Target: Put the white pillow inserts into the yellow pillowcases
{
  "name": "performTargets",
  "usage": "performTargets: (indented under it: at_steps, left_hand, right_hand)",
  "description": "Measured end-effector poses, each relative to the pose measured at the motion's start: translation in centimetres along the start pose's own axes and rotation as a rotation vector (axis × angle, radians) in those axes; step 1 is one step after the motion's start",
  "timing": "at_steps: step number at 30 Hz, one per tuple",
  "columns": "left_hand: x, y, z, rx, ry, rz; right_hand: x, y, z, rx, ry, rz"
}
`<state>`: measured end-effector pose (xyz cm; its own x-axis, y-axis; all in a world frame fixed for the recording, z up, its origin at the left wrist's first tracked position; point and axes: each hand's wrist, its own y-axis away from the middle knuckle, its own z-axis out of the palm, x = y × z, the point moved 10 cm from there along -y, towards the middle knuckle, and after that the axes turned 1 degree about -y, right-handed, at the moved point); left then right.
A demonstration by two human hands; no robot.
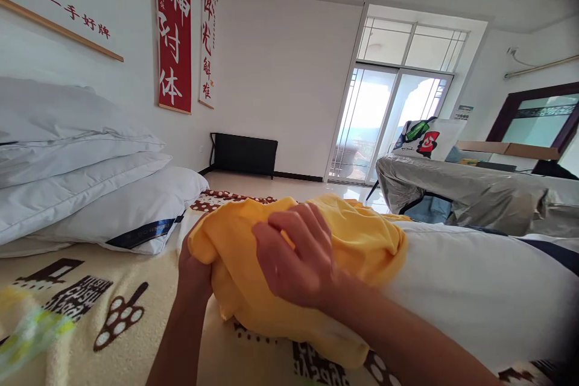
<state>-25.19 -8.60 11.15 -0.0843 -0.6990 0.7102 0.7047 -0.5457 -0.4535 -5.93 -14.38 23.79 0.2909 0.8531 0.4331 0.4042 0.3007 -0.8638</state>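
Note:
A bunched yellow pillowcase lies over the near end of a white pillow; how far the pillow reaches inside is hidden. My left hand is closed around the pillowcase's left end, its fingers partly covered by the fabric. My right hand is curled into a fist on top of the cloth, with a bit of yellow showing between thumb and fingers. The pillow extends to the right, under my right forearm, and has a dark band near its far end.
Several white pillows are stacked at the left on a cream patterned blanket. Beyond stand a black folded panel by the wall and a table under silvery plastic, bearing a bag and boxes. Glass doors are behind.

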Motion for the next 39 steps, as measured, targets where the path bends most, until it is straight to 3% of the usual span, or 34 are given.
performTargets:
  at_steps: [3, 5, 10, 17, 21, 26, 34, 36, 39]
  left_hand:
    - [1.1, 0.2, 0.8, -0.033, -0.034, 0.050]
    - [1.6, 0.3, 1.2, -0.051, -0.039, 0.062]
    - [1.8, 0.2, 1.8, -0.100, -0.111, 0.022]
    - [3.1, 0.9, 4.7, -0.386, -0.232, 0.200]
    - [3.9, 1.3, 5.0, -0.469, -0.256, 0.276]
    - [4.0, 1.4, 4.7, -0.538, -0.237, 0.251]
    - [6.6, 1.7, 3.9, -0.414, -0.181, 0.464]
    - [6.5, 1.7, 3.8, -0.382, -0.152, 0.447]
    - [5.3, 1.5, 3.9, -0.371, -0.138, 0.304]
  right_hand:
    - [-1.3, 2.3, 2.1, -0.233, -0.183, 0.091]
    - [-0.7, 3.5, 3.7, -0.300, -0.260, 0.221]
    - [2.5, 4.0, 5.8, -0.195, -0.378, 0.455]
    - [3.6, 4.3, 6.6, -0.215, -0.670, 0.533]
    - [3.6, 4.3, 6.5, -0.230, -0.755, 0.517]
    - [2.8, 4.1, 6.8, -0.263, -0.722, 0.432]
    - [0.9, 4.0, 6.3, -0.305, -0.543, 0.216]
    - [0.8, 3.8, 6.0, -0.292, -0.543, 0.212]
    - [0.8, 3.6, 5.4, -0.244, -0.552, 0.254]
